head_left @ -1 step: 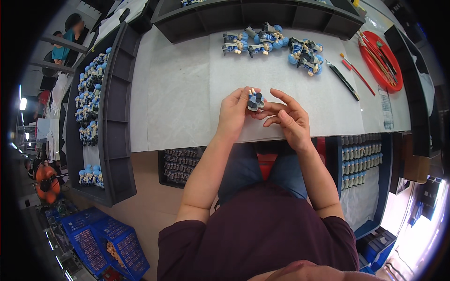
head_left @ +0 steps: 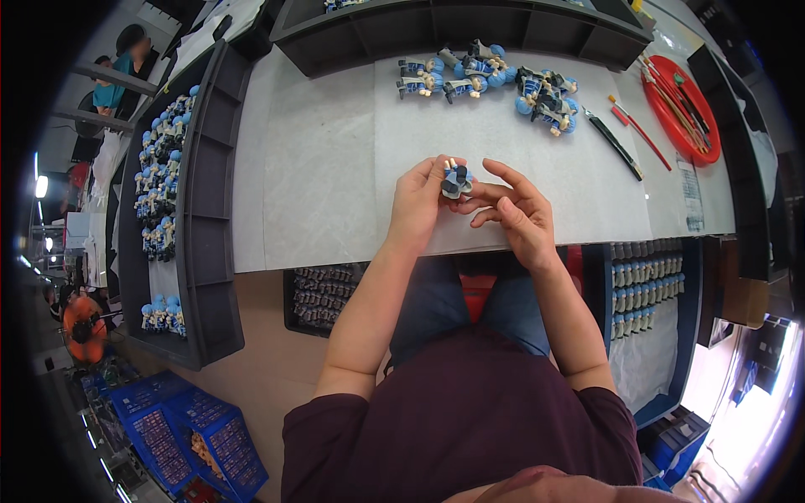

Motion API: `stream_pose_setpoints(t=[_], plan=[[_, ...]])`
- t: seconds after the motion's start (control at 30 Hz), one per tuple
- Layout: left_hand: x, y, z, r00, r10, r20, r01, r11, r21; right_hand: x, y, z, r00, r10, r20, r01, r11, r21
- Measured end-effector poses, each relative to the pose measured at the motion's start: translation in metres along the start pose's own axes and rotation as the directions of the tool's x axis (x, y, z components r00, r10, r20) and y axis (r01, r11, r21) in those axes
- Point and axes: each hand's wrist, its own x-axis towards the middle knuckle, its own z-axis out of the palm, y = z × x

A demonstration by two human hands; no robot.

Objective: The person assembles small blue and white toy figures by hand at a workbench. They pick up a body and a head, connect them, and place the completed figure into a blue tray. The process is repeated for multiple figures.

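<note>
My left hand point(head_left: 417, 205) pinches a small toy figurine point(head_left: 457, 179) in blue, white and dark grey just above the near part of the table. Its dark feet or base face up toward me, and its head is hidden by the fingers. My right hand point(head_left: 524, 220) is open, fingers spread and thumb apart, with some fingertips reaching to the figurine's right side; whether they touch it I cannot tell. Farther back lie two groups of blue-haired figurines, one in the middle point(head_left: 470, 75) and one to its right point(head_left: 547, 99).
A craft knife point(head_left: 616, 147) and a thin red brush point(head_left: 644, 134) lie right of the figurines, beside a red tray point(head_left: 711, 149) of brushes. Dark crates stand at the back point(head_left: 470, 38) and left point(head_left: 210, 201). Below the table's right edge is a blue crate point(head_left: 683, 335) with rows of parts.
</note>
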Motion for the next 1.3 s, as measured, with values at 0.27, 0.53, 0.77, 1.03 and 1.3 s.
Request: stream_pose_setpoints(t=[0.27, 0.53, 0.77, 1.03, 1.3], plan=[[0.001, -0.003, -0.004, 1.0, -0.008, 0.017, 0.008, 1.0, -0.023, 0.0, 0.0, 0.002, 1.0, -0.003, -0.001, 0.003, 0.999, -0.04], [-0.001, 0.0, -0.002, 1.0, -0.014, 0.009, 0.014, 0.999, -0.03, 0.0, 0.001, 0.002, 1.0, -0.016, 0.007, 0.016, 0.999, -0.039], [-0.002, -0.002, -0.002, 0.994, 0.104, 0.025, -0.1, 0.985, -0.144, 0.0, -0.005, 0.004, 0.984, 0.171, -0.056, -0.177, 0.977, -0.12], [-0.005, 0.001, -0.004, 0.986, 0.158, 0.055, -0.135, 0.947, -0.29, 0.003, 0.006, 0.008, 0.976, 0.043, -0.214, -0.088, 0.975, -0.205], [-0.005, -0.006, -0.004, 0.99, 0.141, -0.008, -0.14, 0.975, -0.172, 0.003, 0.013, 0.005, 0.973, -0.079, -0.215, 0.009, 0.95, -0.311]])
